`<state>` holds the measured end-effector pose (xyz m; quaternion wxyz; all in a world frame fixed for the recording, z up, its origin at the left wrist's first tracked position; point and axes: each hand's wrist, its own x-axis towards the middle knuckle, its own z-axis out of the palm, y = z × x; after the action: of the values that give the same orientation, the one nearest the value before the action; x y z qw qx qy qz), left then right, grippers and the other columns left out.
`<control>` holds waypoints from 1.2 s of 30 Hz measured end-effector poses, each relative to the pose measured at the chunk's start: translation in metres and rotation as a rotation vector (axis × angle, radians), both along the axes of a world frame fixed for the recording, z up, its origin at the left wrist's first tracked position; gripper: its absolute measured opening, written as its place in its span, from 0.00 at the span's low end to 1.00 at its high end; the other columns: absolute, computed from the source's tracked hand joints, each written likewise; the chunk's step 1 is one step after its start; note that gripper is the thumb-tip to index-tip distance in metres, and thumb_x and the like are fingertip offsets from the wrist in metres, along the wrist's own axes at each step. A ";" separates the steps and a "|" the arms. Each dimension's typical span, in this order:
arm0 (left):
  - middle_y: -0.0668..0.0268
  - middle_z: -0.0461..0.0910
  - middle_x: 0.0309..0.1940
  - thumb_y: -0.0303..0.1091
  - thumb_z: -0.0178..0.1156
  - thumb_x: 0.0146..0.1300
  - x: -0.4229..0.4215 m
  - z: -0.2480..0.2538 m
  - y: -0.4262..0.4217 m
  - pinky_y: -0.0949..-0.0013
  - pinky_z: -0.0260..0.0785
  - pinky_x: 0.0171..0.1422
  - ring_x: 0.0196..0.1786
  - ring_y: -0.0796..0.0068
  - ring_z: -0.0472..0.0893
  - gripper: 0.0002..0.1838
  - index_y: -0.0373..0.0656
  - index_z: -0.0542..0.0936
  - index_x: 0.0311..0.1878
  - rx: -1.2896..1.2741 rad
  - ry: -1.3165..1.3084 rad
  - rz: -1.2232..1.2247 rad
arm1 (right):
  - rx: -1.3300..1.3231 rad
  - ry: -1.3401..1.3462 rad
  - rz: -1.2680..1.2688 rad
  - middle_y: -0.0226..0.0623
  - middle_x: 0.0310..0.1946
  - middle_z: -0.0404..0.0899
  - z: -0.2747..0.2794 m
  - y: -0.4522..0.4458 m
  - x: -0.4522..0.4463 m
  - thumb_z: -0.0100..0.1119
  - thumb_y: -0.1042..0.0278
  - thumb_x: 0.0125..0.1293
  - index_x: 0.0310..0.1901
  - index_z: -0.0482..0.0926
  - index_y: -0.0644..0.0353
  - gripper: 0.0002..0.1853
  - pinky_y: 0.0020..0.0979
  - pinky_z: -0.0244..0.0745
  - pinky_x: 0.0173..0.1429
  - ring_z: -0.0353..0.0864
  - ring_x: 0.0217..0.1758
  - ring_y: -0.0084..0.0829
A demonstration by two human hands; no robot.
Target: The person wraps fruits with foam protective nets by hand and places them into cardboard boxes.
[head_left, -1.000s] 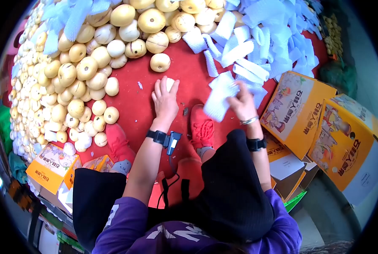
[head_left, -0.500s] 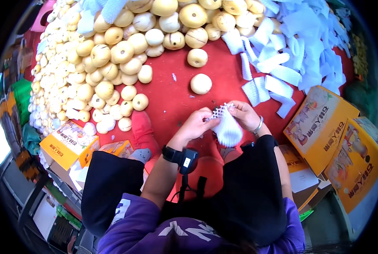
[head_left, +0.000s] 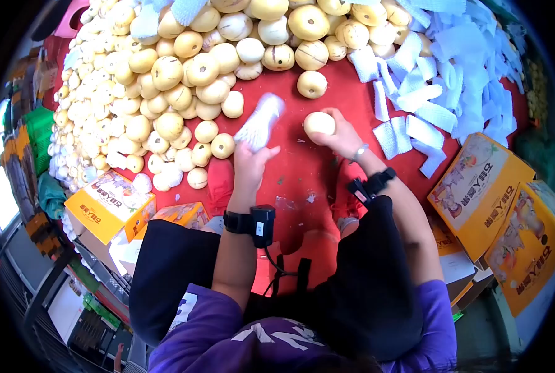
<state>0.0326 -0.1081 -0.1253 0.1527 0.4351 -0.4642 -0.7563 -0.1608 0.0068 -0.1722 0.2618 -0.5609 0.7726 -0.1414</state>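
Fruit (head_left: 319,126) sits at the fingertips of the right hand (head_left: 342,137), fingers curled around it, nearer the body than the fruit pile (head_left: 190,81). Left hand (head_left: 251,163), one digit extended, grips blurred foam net (head_left: 260,123) beside the pile.

And the loose fruit (head_left: 319,126) is up in the right grip (head_left: 337,133); the foam net (head_left: 260,125), now in the left grip (head_left: 250,163) alone, has swung nearer the fruit pile (head_left: 167,73)!
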 end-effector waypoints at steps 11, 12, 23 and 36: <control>0.65 0.74 0.44 0.25 0.70 0.39 -0.070 0.025 0.051 0.73 0.70 0.49 0.45 0.77 0.75 0.37 0.38 0.64 0.56 0.150 0.294 -0.232 | 0.132 -0.870 -0.909 0.34 0.22 0.77 0.038 0.049 -0.038 0.37 0.48 0.67 0.29 0.77 0.66 0.28 0.27 0.69 0.29 0.75 0.25 0.25; 0.65 0.74 0.43 0.27 0.71 0.39 -0.066 0.022 0.057 0.75 0.71 0.44 0.41 0.77 0.76 0.38 0.38 0.64 0.56 0.446 0.374 -0.259 | 0.000 -1.198 -0.878 0.35 0.33 0.78 0.009 0.063 -0.036 0.40 0.49 0.67 0.38 0.76 0.65 0.24 0.28 0.72 0.40 0.76 0.34 0.26; 0.59 0.73 0.43 0.31 0.71 0.40 -0.087 0.011 0.079 0.69 0.72 0.43 0.45 0.72 0.75 0.37 0.42 0.62 0.55 -0.402 -0.032 -0.285 | -0.246 -0.258 -0.562 0.44 0.16 0.69 0.083 0.075 -0.027 0.63 0.63 0.49 0.24 0.73 0.61 0.11 0.30 0.69 0.26 0.76 0.22 0.31; 0.57 0.78 0.31 0.36 0.60 0.53 -0.295 0.014 0.079 0.62 0.70 0.38 0.35 0.62 0.78 0.12 0.37 0.74 0.35 -1.163 0.078 -0.475 | -0.829 -2.015 -0.899 0.49 0.58 0.63 0.059 0.172 -0.077 0.52 0.36 0.53 0.62 0.55 0.63 0.44 0.47 0.68 0.56 0.69 0.55 0.50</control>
<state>-0.2628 -0.0289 -0.1111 0.2089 0.1377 -0.8777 -0.4087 -0.2374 0.1788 -0.1132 0.4783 0.0848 0.2401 -0.8405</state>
